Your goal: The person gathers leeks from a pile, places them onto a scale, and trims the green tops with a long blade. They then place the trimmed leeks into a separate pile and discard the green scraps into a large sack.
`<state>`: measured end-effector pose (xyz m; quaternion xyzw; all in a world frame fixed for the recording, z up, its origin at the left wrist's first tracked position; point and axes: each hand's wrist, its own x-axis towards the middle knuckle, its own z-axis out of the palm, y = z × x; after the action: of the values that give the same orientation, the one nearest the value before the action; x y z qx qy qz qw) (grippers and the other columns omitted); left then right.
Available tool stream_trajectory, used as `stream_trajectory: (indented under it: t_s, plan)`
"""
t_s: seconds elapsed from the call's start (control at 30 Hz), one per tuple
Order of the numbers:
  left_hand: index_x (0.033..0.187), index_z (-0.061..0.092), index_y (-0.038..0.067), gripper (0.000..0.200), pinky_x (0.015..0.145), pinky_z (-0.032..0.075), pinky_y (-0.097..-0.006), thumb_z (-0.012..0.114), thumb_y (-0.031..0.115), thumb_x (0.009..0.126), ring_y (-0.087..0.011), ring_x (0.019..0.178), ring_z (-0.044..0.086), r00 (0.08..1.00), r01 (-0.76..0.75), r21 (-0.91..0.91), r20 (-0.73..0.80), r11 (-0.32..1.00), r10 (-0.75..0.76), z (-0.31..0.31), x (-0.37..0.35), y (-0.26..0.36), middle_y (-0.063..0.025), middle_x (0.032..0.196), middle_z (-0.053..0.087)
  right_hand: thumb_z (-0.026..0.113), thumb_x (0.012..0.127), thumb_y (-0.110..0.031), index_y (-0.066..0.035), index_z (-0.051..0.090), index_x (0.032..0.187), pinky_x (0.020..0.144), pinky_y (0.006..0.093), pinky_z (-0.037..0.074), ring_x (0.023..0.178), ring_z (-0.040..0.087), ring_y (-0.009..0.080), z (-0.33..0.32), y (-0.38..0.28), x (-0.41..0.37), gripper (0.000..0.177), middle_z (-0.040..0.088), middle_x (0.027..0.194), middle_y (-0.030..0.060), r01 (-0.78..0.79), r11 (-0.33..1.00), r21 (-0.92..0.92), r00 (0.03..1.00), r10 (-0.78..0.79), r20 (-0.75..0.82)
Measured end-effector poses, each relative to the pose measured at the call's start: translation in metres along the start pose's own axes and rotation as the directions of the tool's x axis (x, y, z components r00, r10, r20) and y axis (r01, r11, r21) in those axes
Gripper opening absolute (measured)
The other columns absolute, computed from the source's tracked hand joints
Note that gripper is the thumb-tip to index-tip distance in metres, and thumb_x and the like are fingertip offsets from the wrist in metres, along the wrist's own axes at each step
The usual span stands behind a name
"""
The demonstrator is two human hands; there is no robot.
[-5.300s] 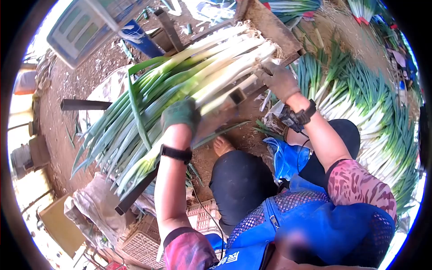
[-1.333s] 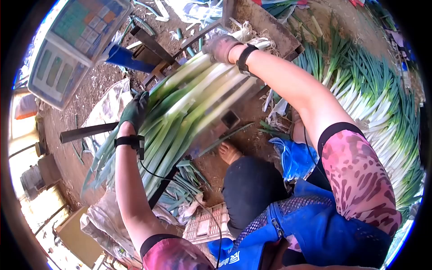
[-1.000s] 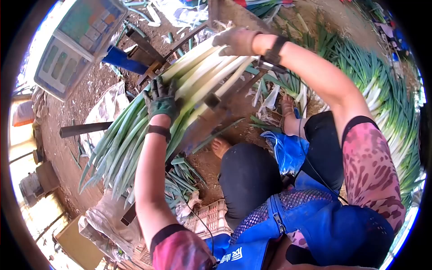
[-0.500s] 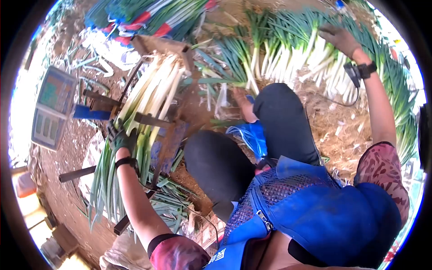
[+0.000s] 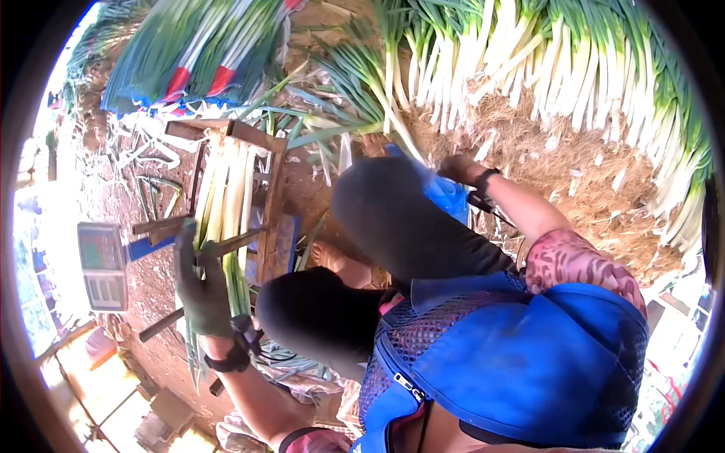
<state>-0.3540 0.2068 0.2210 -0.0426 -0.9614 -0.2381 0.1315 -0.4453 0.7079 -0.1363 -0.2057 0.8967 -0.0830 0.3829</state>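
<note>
Atop the rack's [image 5: 268,196] near end, the gloved left hand [image 5: 201,291] is lying flat with fingers spread, pressing on the green onion bundle [image 5: 226,189] rather than clasping it. The right hand [image 5: 455,167] is resting low beside the knee [image 5: 393,211], near the loose pile [image 5: 529,68]; I cannot tell if it is closed. Under a flat palm alone, stalks could be slipping over the rack's left edge toward the scale [image 5: 102,264].

An outdoor farm packing spot: heaped green onions [image 5: 574,60] on bare dirt [image 5: 158,279], a weighing scale [image 5: 102,266], tied bundles [image 5: 192,53]
</note>
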Motion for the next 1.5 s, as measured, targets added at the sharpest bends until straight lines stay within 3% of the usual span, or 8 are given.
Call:
stream_trajectory:
  t_s: [0.2,0.47,0.73,0.8,0.9,1.1,1.43,1.5]
  plan:
    - [0.120,0.060,-0.002,0.030,0.090,0.052,-0.0382,0.061,0.012,0.094,-0.0330,0.107,0.063,0.945,-0.021,-0.162,0.320,0.987,0.073,0.083,0.049,0.051,-0.0194,0.118,0.064,0.048,0.091,-0.034,-0.005,0.071,0.088,0.080,0.0441,0.053,0.086,0.068,0.0388,0.005,-0.009,0.086,0.037,0.068,0.092,0.0224,-0.234,0.900,0.367,0.939,0.307,-0.154]
    - [0.119,0.063,0.003,0.028,0.085,0.052,-0.0320,0.064,0.011,0.092,-0.0244,0.096,0.068,0.816,0.056,-0.253,0.568,0.966,0.102,0.189,0.092,0.015,-0.0144,0.103,0.070,0.050,0.093,-0.039,-0.002,0.064,0.101,0.086,0.0478,0.049,0.097,0.062,0.0437,-0.043,-0.019,0.185,0.040,0.065,0.102,0.0278,0.042,0.684,0.729,0.640,0.541,-0.545]
    - [0.118,0.063,0.001,0.027,0.086,0.052,-0.0299,0.063,0.014,0.094,-0.0163,0.099,0.067,0.723,0.438,-0.345,0.684,0.830,-0.097,0.299,0.102,-0.024,-0.0124,0.108,0.071,0.070,0.082,-0.025,-0.002,0.060,0.121,0.095,0.0438,0.051,0.114,0.063,0.0338,-0.102,-0.019,0.293,0.047,0.065,0.119,0.0215,-0.613,0.550,0.568,0.672,0.741,0.008]
    - [0.118,0.063,0.001,0.028,0.087,0.051,-0.0289,0.063,0.016,0.095,-0.0146,0.101,0.065,0.778,0.234,-0.394,0.624,0.889,0.072,0.327,0.099,-0.046,-0.0116,0.109,0.070,0.071,0.079,-0.027,0.000,0.063,0.115,0.093,0.0393,0.052,0.111,0.065,0.0327,-0.111,-0.007,0.280,0.046,0.066,0.118,0.0216,-0.526,0.564,0.637,0.737,0.676,0.010]
    - [0.118,0.063,0.000,0.028,0.088,0.050,-0.0279,0.062,0.017,0.096,-0.0138,0.101,0.064,0.691,0.563,-0.446,0.715,0.696,-0.100,0.349,0.109,-0.050,-0.0094,0.108,0.070,0.073,0.075,-0.032,0.004,0.060,0.120,0.095,0.0354,0.050,0.107,0.066,0.0324,-0.120,0.008,0.252,0.059,0.066,0.118,0.0221,-0.396,0.632,0.666,0.817,0.574,-0.058]
    - [0.111,0.064,-0.001,0.024,0.080,0.048,-0.0263,0.060,0.018,0.097,-0.0098,0.088,0.058,0.670,0.642,-0.503,0.735,0.579,-0.105,0.383,0.116,-0.063,-0.0036,0.098,0.067,0.072,0.079,-0.034,-0.003,0.069,0.109,0.080,0.0343,0.051,0.086,0.067,0.0235,-0.102,0.024,0.220,0.043,0.071,0.092,0.0145,-0.315,0.772,0.553,0.868,0.470,-0.162]
    - [0.119,0.061,0.000,0.038,0.078,0.046,-0.0261,0.063,0.031,0.096,-0.0095,0.091,0.056,0.692,0.713,-0.680,0.722,0.169,-0.014,0.387,0.132,-0.016,-0.0012,0.101,0.065,0.066,0.089,-0.047,-0.007,0.064,0.096,0.074,0.0304,0.049,0.075,0.060,0.0170,-0.233,-0.086,0.207,0.041,0.065,0.083,0.0056,0.197,0.214,0.957,0.806,0.520,-0.283]
    - [0.101,0.061,0.004,0.028,0.059,0.042,-0.0260,0.067,0.030,0.092,-0.0097,0.067,0.053,0.624,0.779,-0.605,0.774,0.164,-0.112,0.402,0.139,-0.012,0.0006,0.076,0.059,0.061,0.089,-0.059,-0.001,0.065,0.107,0.079,0.0345,0.050,0.085,0.064,0.0264,-0.214,-0.072,0.255,0.061,0.069,0.096,0.0142,0.245,0.521,0.818,0.751,0.432,-0.500]
